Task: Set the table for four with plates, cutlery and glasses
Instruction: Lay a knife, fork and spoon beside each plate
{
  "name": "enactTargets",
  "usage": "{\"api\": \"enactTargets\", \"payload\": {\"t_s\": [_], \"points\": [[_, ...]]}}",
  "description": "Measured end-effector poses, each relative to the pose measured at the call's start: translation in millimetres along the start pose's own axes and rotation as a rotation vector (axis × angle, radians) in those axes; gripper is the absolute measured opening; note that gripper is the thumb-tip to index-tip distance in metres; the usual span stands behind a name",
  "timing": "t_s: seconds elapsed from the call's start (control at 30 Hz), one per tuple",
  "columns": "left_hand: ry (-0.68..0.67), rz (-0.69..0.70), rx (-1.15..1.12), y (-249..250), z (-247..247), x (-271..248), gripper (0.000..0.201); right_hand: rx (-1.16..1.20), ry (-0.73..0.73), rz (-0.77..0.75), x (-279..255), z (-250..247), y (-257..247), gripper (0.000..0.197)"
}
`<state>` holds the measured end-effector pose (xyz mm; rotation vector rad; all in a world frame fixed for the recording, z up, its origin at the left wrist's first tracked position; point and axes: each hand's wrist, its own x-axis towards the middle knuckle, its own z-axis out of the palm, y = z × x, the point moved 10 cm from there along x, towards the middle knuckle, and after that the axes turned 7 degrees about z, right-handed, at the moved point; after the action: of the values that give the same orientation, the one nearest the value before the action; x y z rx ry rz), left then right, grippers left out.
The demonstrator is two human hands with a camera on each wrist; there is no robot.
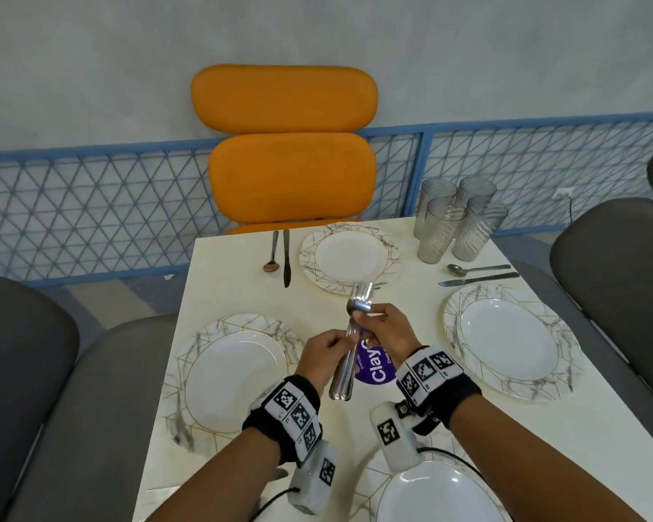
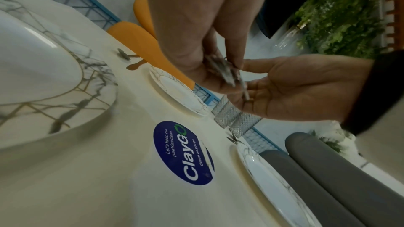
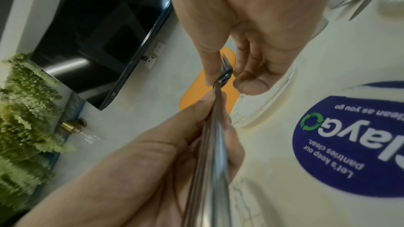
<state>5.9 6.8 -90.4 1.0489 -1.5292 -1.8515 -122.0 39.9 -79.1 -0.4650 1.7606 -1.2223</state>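
Cream table (image 1: 242, 295), purple sticker (image 1: 374, 371) at centre. Just above sticker: bundle of forks (image 1: 349, 344), gripped at handles by left hand (image 1: 323, 356), pinched near tines by right hand (image 1: 383, 325). Stiff, smooth steel, probably slippery; better separated by the neck.

Pale grey-white wall (image 1: 317, 28) behind. Blue lattice railing (image 1: 91, 205) runs along its base. 1 orange padded chair (image 1: 291, 145) at table's far side; grey padded chairs at left (image 1: 34, 371) and right (image 1: 619, 265). Cream table top (image 1: 234, 292) carries a round blue ClayGo sticker (image 2: 183, 153). Wrist views: dark wall-mounted screen (image 3: 104, 32), wall sockets (image 3: 155, 54), green fern foliage (image 3: 24, 110).
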Motion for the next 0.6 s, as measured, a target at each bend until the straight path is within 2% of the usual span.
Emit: {"api": "enactTargets", "payload": {"t_s": [0.13, 0.23, 0.3, 0.37, 0.43, 0.53, 0.6], "points": [[-0.034, -0.004, 0.029, -4, 10, 6, 0.018, -0.020, 0.134, -0.078, 13, -37, -19, 0.012], [0.004, -0.020, 0.060, -6, 14, 21, 0.017, -0.071, 0.191, -0.091, 33, -70, -31, 0.022], [0.026, -0.037, 0.073, -7, 17, 31, 0.014, -0.046, 0.191, -0.080, 42, -87, -34, 0.018], [0.007, -0.059, 0.053, -8, 28, 40, 0.012, -0.021, 0.118, -0.034, 49, -88, -32, 0.014], [-0.025, -0.077, 0.036, -9, 41, 48, 0.012, -0.052, 0.003, 0.038, 54, -75, -23, 0.023], [-0.045, -0.065, 0.042, -11, 56, 60, 0.012, -0.034, -0.184, 0.035, 57, -51, -16, 0.014], [-0.030, -0.050, 0.070, -15, 60, 66, 0.012, 0.057, -0.210, 0.060, 64, -52, -10, 0.014]]}}
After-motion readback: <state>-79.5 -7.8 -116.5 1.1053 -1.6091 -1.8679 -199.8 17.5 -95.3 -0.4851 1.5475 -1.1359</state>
